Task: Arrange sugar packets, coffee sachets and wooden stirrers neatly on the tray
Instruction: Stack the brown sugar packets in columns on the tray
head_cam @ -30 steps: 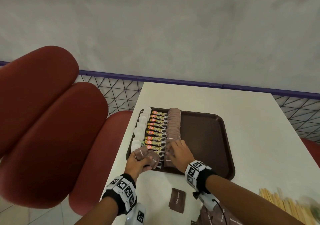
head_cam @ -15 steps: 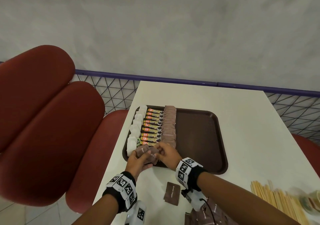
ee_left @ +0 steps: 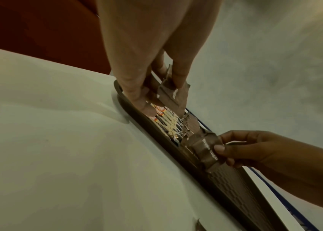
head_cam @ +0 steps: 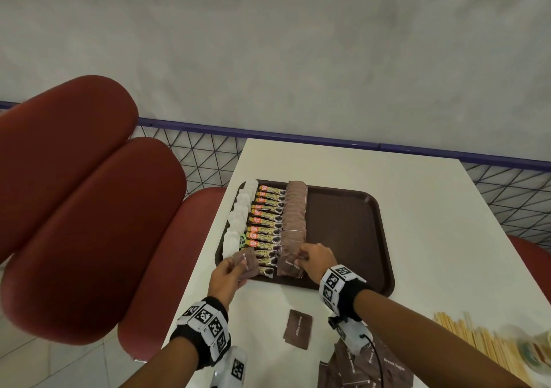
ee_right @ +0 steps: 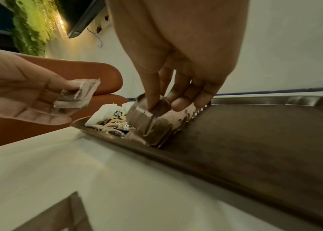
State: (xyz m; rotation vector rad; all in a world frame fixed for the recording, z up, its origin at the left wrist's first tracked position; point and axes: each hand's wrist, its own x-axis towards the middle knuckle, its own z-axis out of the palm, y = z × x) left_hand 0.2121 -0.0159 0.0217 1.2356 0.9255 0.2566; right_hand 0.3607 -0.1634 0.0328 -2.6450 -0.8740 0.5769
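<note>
The right hand [head_cam: 317,258] pinches one brown sugar packet [head_cam: 290,263] between thumb and fingers at the near end of the brown row [head_cam: 295,208] on the tray [head_cam: 351,232], setting it on edge against the packets already standing there. In the right wrist view the thumb presses the packet's face while the other fingers [ee_right: 184,100] lie over the tops of the row behind it, so a push too hard toward the far end could, I judge, fan or topple the overlapped packets. The row ends close to the tray's near rim; little room looks left, and a packet released there may lean out over the lip or slide flat. The left hand [head_cam: 228,277] holds a few more brown packets [head_cam: 246,261] curled between thumb and fingers, just above the near ends of the coffee sachets [head_cam: 267,223]; a loosened hold could drop them onto that row and knock it askew, and the white packets [head_cam: 238,223] beside it. More remains off the tray: a lone packet [head_cam: 298,329] on the counter [head_cam: 387,178], a loose pile [head_cam: 363,369] near the right forearm, and the stirrers [head_cam: 483,343] at the far right. That forearm passes just over the pile, so I think a sweep back could scatter it.
</note>
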